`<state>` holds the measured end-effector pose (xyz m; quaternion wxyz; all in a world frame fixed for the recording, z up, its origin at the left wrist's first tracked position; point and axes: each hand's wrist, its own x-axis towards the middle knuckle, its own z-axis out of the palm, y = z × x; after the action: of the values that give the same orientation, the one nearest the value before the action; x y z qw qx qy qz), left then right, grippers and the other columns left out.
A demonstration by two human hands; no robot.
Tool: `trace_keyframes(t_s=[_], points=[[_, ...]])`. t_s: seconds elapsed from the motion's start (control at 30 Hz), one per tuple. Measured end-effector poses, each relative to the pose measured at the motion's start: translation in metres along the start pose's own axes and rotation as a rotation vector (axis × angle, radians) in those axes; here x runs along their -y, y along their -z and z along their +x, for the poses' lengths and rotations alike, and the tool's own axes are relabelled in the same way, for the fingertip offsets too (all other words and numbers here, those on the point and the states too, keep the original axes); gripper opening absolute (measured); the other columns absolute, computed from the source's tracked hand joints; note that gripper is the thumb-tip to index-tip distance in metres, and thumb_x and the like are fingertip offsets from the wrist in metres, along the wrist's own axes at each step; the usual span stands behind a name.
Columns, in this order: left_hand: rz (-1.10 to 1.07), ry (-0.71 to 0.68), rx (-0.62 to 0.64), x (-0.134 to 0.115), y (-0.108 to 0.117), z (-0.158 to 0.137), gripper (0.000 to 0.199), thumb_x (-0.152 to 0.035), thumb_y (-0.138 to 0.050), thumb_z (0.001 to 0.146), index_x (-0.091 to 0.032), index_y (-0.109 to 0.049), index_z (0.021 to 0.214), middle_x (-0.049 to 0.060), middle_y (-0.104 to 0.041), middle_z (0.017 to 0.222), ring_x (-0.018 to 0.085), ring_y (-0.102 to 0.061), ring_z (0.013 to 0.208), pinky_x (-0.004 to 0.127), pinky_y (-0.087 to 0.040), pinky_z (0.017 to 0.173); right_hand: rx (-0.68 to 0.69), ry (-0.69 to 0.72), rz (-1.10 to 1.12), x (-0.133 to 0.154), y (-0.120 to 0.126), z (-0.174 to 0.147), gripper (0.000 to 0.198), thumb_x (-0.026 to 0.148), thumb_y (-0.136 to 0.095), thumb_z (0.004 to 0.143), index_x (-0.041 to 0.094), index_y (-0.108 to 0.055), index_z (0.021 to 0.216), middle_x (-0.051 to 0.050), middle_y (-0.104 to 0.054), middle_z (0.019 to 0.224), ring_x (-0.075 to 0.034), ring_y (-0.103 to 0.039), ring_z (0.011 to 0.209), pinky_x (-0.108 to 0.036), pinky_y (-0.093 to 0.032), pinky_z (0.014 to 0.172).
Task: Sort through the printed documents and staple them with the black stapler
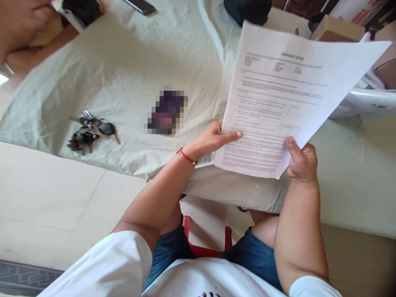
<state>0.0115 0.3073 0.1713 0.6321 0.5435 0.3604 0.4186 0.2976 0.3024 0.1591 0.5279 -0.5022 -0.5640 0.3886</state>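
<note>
A printed sheet of paper [266, 103], apparently a form with lines of text, is held up over the table edge, tilted toward me. My left hand [213, 140] grips its left edge, the thumb on the front and the other fingers behind. At the lower right edge, my right hand [301, 161] pinches the paper with its thumb on the printed side. Whether more sheets lie behind it, I cannot tell. A dark, blurred-out rectangular item [168, 112] lies on the cloth left of my left hand.
A pale cloth [130, 70] covers the table. On it are a bunch of keys [94, 131], a phone [140, 5] and a black object [247, 10]. Cardboard boxes [337, 29] and plastic wrapping [368, 99] stand at right. Another person's arm [40, 49] rests at upper left.
</note>
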Motion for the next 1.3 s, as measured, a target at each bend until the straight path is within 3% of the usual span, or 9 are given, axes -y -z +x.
trace_keyframes(t_s=[0.13, 0.3, 0.4, 0.6, 0.73, 1.0, 1.13, 1.23, 1.3], points=[[-0.115, 0.004, -0.078, 0.005, -0.004, 0.005, 0.061, -0.070, -0.074, 0.090, -0.015, -0.075, 0.117, 0.015, -0.081, 0.106, 0.037, -0.075, 0.115, 0.053, -0.058, 0.103, 0.071, -0.118, 0.032, 0.001, 0.007, -0.004, 0.043, 0.058, -0.081, 0.088, 0.023, -0.079, 0.113, -0.010, -0.082, 0.114, -0.037, -0.074, 0.123, -0.060, -0.063, 0.103], [-0.249, 0.049, -0.244, 0.019, -0.014, 0.017, 0.061, -0.070, -0.070, 0.093, -0.016, -0.073, 0.121, 0.016, -0.081, 0.107, 0.036, -0.075, 0.114, 0.052, -0.059, 0.103, 0.204, -0.374, 0.047, -0.002, 0.019, -0.011, 0.042, 0.059, -0.087, 0.081, 0.025, -0.081, 0.105, -0.007, -0.084, 0.104, -0.035, -0.080, 0.106, -0.058, -0.067, 0.096], [-0.288, 0.101, -0.260, 0.026, -0.019, 0.021, 0.058, -0.068, -0.072, 0.092, -0.017, -0.072, 0.121, 0.015, -0.081, 0.107, 0.035, -0.076, 0.113, 0.053, -0.059, 0.103, 0.240, -0.475, 0.021, -0.005, 0.025, -0.013, 0.040, 0.060, -0.087, 0.082, 0.027, -0.082, 0.104, -0.006, -0.084, 0.104, -0.034, -0.080, 0.104, -0.056, -0.067, 0.097], [-0.298, 0.228, -0.113, 0.028, -0.033, 0.021, 0.055, -0.065, -0.077, 0.089, -0.017, -0.074, 0.115, 0.015, -0.081, 0.101, 0.035, -0.077, 0.107, 0.055, -0.061, 0.101, -0.042, -0.329, 0.093, -0.015, 0.032, -0.008, 0.034, 0.058, -0.085, 0.084, 0.028, -0.078, 0.099, -0.003, -0.083, 0.108, -0.029, -0.078, 0.113, -0.047, -0.065, 0.103], [-0.316, 0.304, -0.074, 0.029, -0.044, 0.022, 0.053, -0.063, -0.080, 0.088, -0.014, -0.075, 0.107, 0.017, -0.081, 0.098, 0.033, -0.078, 0.102, 0.051, -0.061, 0.098, -0.173, -0.360, 0.097, -0.021, 0.038, -0.009, 0.037, 0.052, -0.089, 0.080, 0.025, -0.079, 0.102, -0.006, -0.083, 0.110, -0.031, -0.078, 0.113, -0.050, -0.065, 0.103], [-0.222, 0.254, -0.190, 0.030, -0.049, 0.029, 0.060, -0.074, -0.064, 0.094, -0.015, -0.075, 0.100, 0.013, -0.080, 0.090, 0.028, -0.077, 0.096, 0.042, -0.061, 0.089, -0.069, -0.398, 0.062, -0.019, 0.046, -0.023, 0.035, 0.051, -0.087, 0.083, 0.024, -0.081, 0.104, -0.006, -0.084, 0.105, -0.030, -0.080, 0.102, -0.050, -0.067, 0.097], [-0.163, 0.213, -0.171, 0.032, -0.050, 0.026, 0.059, -0.073, -0.061, 0.095, -0.016, -0.074, 0.097, 0.012, -0.079, 0.089, 0.028, -0.077, 0.094, 0.043, -0.060, 0.088, 0.001, -0.370, -0.056, -0.027, 0.054, -0.023, 0.033, 0.051, -0.081, 0.088, 0.023, -0.080, 0.105, -0.006, -0.083, 0.098, -0.028, -0.080, 0.094, -0.051, -0.066, 0.094], [-0.095, 0.221, -0.112, 0.034, -0.052, 0.019, 0.058, -0.073, -0.059, 0.096, -0.016, -0.073, 0.093, 0.012, -0.078, 0.087, 0.028, -0.076, 0.092, 0.042, -0.060, 0.086, -0.249, -0.182, -0.305, -0.030, 0.056, -0.017, 0.026, 0.042, -0.077, 0.090, 0.024, -0.076, 0.107, -0.005, -0.081, 0.096, -0.026, -0.078, 0.091, -0.050, -0.065, 0.093], [-0.043, 0.218, -0.083, 0.035, -0.054, 0.013, 0.057, -0.072, -0.059, 0.097, -0.017, -0.072, 0.090, 0.010, -0.077, 0.084, 0.028, -0.075, 0.090, 0.041, -0.060, 0.082, -0.400, -0.035, -0.499, -0.024, 0.050, -0.013, 0.027, 0.037, -0.073, 0.091, 0.023, -0.074, 0.114, -0.009, -0.079, 0.108, -0.027, -0.076, 0.101, -0.051, -0.063, 0.098]])
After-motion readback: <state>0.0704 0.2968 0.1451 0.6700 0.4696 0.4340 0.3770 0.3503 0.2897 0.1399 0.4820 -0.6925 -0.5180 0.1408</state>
